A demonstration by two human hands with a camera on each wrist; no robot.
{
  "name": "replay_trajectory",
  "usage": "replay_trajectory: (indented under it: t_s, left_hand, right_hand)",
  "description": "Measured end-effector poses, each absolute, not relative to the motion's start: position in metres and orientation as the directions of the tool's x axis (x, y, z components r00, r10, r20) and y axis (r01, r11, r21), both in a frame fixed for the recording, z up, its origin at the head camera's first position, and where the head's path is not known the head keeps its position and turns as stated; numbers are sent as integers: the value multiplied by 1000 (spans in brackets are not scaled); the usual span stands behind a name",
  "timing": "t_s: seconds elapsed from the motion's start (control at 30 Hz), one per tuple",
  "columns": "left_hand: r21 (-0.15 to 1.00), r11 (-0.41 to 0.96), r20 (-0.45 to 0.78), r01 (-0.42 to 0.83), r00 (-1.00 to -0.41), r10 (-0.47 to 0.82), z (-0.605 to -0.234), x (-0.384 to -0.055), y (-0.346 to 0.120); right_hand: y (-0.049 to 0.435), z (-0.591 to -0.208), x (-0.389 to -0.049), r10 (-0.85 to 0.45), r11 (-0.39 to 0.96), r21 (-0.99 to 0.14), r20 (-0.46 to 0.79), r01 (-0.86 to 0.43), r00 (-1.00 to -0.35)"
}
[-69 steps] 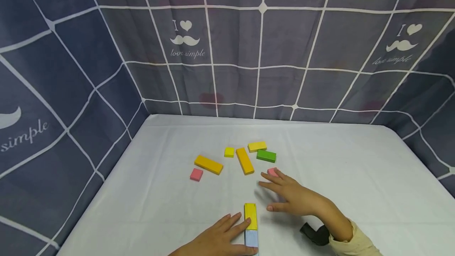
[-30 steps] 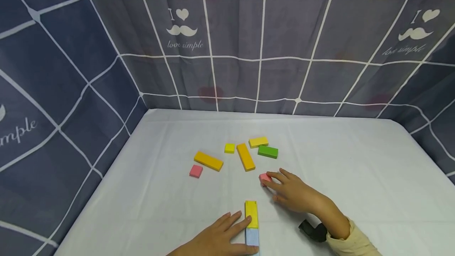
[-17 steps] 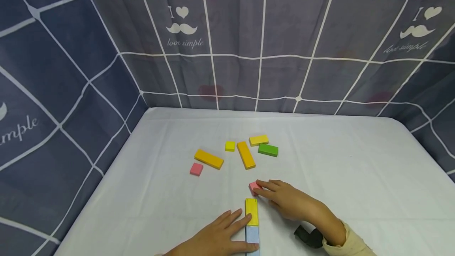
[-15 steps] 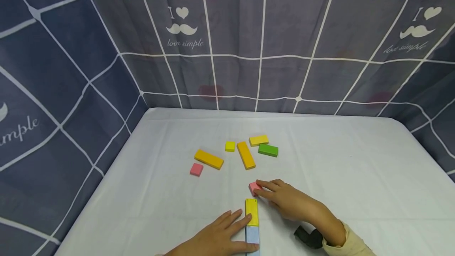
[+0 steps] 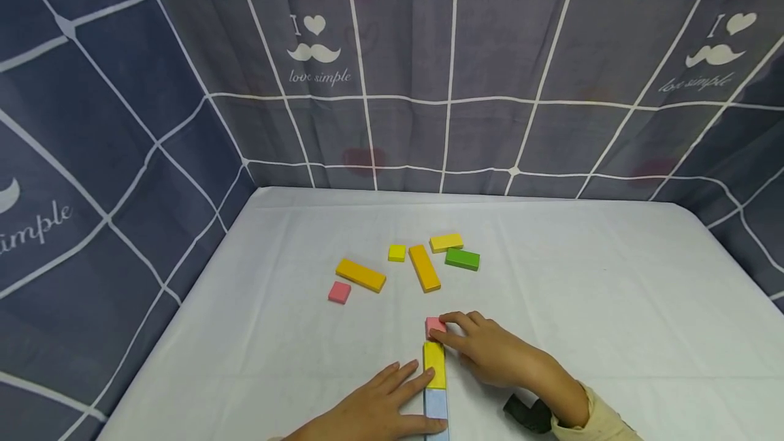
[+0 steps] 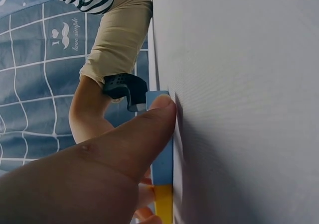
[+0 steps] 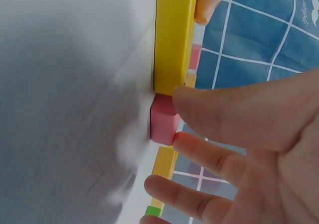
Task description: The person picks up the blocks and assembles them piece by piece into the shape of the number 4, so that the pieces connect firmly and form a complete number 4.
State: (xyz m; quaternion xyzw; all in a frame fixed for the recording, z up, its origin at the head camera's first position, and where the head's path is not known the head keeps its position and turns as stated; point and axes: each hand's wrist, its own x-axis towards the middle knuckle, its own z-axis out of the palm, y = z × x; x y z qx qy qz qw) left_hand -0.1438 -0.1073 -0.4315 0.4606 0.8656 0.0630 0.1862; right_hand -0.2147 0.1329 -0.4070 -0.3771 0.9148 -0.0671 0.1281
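Right hand [image 5: 497, 354] pinched a pink block [image 5: 433, 326] just beside a yellow block [image 5: 435, 357].
The left hand [image 5: 381, 405], fingers spread, touched that yellow block and the adjoining blue block [image 5: 435, 403].

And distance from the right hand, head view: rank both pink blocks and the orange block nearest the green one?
1. Pinched pink block: at the right hand's fingertips.
2. Orange block: ahead and to the left, just left of the green block.
3. Other pink block: farthest left.
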Motion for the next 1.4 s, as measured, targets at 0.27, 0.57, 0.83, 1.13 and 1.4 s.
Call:
replay_trajectory:
  t_s: [0.27, 0.57, 0.83, 1.13, 1.4]
  left_hand:
    - [269, 570, -277, 777, -504, 818, -431, -144, -106]
    - [273, 548, -228, 791, -500, 835, -432, -143, -108]
    - [277, 558, -247, 782, -504, 828, -431, -144, -106]
    - [284, 569, -189, 772, -537, 822, -428, -148, -91]
    - [292, 568, -153, 769, -549, 822, -428, -152, -87]
  right_hand:
    - [131, -407, -212, -715, 699, -206, -186, -684, -674]
    - [129, -407, -210, -715, 699, -212, -190, -683, -673]
    - [128, -408, -208, -739, 674, -158, -170, -722, -652]
    - [131, -408, -209, -758, 652, -130, -151, -747, -635]
    - [130, -408, -207, -770, 637, -108, -136, -763, -624]
